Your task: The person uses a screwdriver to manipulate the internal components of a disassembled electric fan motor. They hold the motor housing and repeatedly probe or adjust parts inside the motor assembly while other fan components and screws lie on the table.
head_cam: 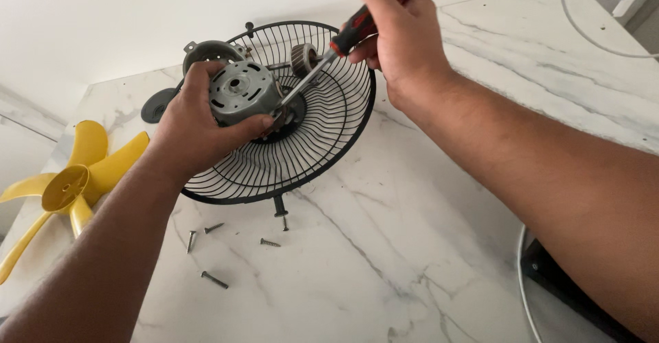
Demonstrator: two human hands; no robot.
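Fingers (pixel 264 120) of your left hand (pixel 195 127) are wrapped around the grey motor housing (pixel 241 95), thumb clamped along its lower edge, holding it up just above the middle of the black wire fan guard (pixel 322 144). That housing is a round, dull metal can with slots and small holes in its flat face and a bright hub at the centre. Your right hand (pixel 405 41) is closed around the red and black handle of a screwdriver (pixel 357 24), and its thin steel shaft slants down to meet the housing right beside your left thumb tip. Just beyond the shaft, a brownish wound rotor (pixel 304 58) sits on the guard, and behind your left knuckles lies a second grey cap (pixel 206 51) of the motor shell. The guard is a shallow dish of thin spokes lying on the white marble bench (pixel 412 233). Below your left wrist, near the guard's rim, several loose screws (pixel 214 279) are scattered on the bench. Well off to the outside of your left forearm rests a yellow fan blade (pixel 68 182) with five curved paddles. White cables (pixel 590 14) run past beyond your right hand.
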